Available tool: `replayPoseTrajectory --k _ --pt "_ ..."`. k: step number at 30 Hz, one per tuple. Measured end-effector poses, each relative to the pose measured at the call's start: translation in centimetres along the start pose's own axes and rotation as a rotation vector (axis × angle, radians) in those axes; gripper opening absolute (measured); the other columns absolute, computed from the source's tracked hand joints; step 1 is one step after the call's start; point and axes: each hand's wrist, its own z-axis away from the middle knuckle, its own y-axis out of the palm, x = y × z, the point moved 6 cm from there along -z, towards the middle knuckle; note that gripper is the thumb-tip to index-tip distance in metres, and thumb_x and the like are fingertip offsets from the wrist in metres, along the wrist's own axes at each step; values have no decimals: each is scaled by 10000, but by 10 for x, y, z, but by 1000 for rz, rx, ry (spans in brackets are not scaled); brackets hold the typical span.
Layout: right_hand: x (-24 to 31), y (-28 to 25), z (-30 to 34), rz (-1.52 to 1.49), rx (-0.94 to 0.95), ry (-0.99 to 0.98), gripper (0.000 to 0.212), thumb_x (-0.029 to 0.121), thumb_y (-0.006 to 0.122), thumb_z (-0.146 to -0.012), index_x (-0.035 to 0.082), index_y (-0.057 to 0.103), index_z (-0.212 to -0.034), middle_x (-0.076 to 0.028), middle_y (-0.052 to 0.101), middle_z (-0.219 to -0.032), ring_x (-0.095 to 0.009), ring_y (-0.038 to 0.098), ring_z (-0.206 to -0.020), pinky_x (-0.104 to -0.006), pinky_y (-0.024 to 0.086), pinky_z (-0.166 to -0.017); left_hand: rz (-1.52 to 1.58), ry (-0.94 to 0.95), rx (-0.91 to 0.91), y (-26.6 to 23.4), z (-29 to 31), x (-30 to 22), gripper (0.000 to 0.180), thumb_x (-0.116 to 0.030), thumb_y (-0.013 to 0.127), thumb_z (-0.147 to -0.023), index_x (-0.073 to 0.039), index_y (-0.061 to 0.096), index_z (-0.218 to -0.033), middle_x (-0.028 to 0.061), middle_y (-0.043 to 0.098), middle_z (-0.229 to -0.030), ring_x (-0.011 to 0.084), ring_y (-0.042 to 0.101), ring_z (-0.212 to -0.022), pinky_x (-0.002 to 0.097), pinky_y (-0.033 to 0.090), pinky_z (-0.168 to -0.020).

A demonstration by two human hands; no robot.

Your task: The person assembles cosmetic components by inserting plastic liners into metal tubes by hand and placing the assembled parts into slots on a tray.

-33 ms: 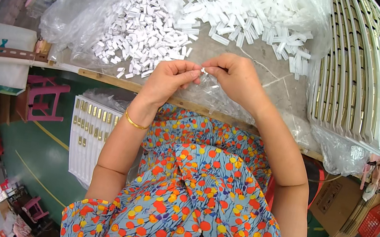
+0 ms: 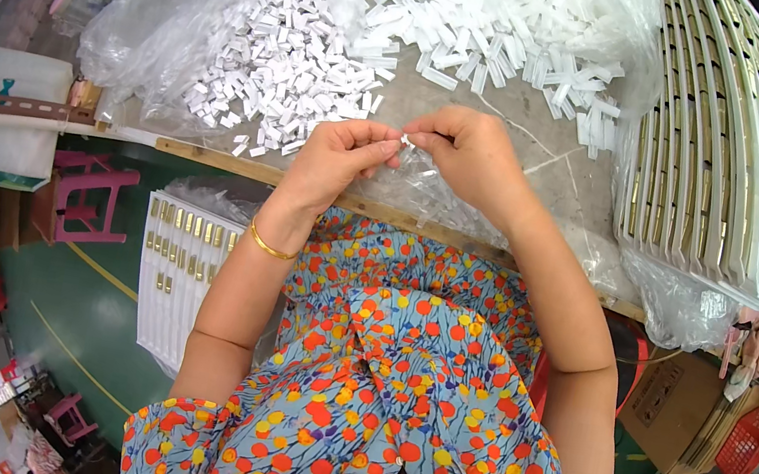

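Observation:
My left hand [image 2: 345, 158] and my right hand [image 2: 474, 159] meet over the near edge of the worktable, fingertips almost touching. Between them is a small white piece [image 2: 406, 141], pinched by thumb and forefinger on both sides; its exact kind is too small to make out. Just beyond my left hand spreads a pile of small white rectangular pieces [image 2: 279, 57]. Farther back, a heap of longer clear plastic pieces [image 2: 478, 26] lies on the table. Under my hands is some crumpled clear plastic [image 2: 438, 192].
Stacked white trays with gold-coloured pieces [image 2: 711, 143] stand at the table's right. Another white tray [image 2: 170, 302] with several gold pieces leans below the wooden table edge [image 2: 229, 166]. Plastic sheeting [image 2: 147, 29] lies at the left. A pink stool [image 2: 92, 197] stands on the green floor.

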Motion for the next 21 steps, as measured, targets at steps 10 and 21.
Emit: replayPoseTrajectory --k 10,21 --pt "-5 -5 -2 60 87 140 167 95 641 -772 15 660 -917 -123 647 -741 -167 605 -669 -290 475 -617 -14 80 6 11 1 1 174 -125 613 -829 12 639 -933 32 643 -780 33 462 -578 167 362 -551" --pt "95 -186 120 282 -662 -81 155 84 638 -790 12 650 -926 -57 657 -813 -96 571 -647 -202 416 -548 -39 55 -88 34 -24 7 161 -187 627 -822 -28 653 -818 -10 594 -663 18 407 -543 170 307 -490"
